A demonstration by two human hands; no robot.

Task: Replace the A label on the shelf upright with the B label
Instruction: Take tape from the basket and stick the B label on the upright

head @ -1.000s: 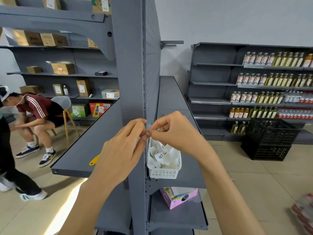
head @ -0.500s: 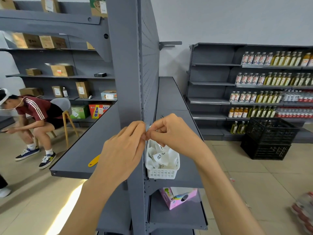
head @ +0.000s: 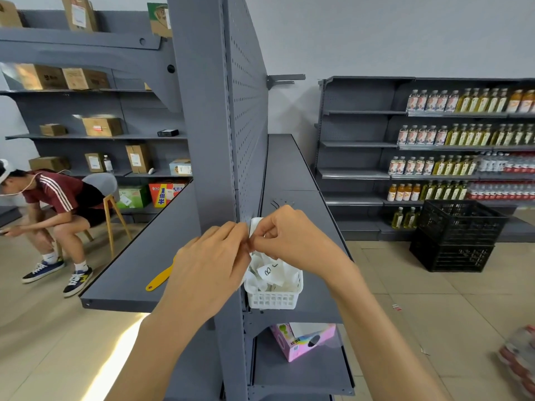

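Observation:
The grey shelf upright (head: 202, 117) rises in front of me. My left hand (head: 212, 264) and my right hand (head: 285, 238) meet just right of it, fingertips pinched together on a small white label (head: 254, 227). Its letter is hidden by my fingers. Below my hands a white plastic basket (head: 273, 299) stands on the right shelf, holding several white paper labels; one of them (head: 270, 270) shows a handwritten B.
A yellow scraper (head: 160, 277) lies on the left shelf board (head: 136, 273). A pink box (head: 304, 341) sits on the lower shelf. A person sits on a chair at left. Black crates (head: 457, 235) and bottle-filled shelving stand at right.
Both hands have stayed together at the upright; the white label now sticks up visibly between the fingertips. A person walking at far left has left the view.

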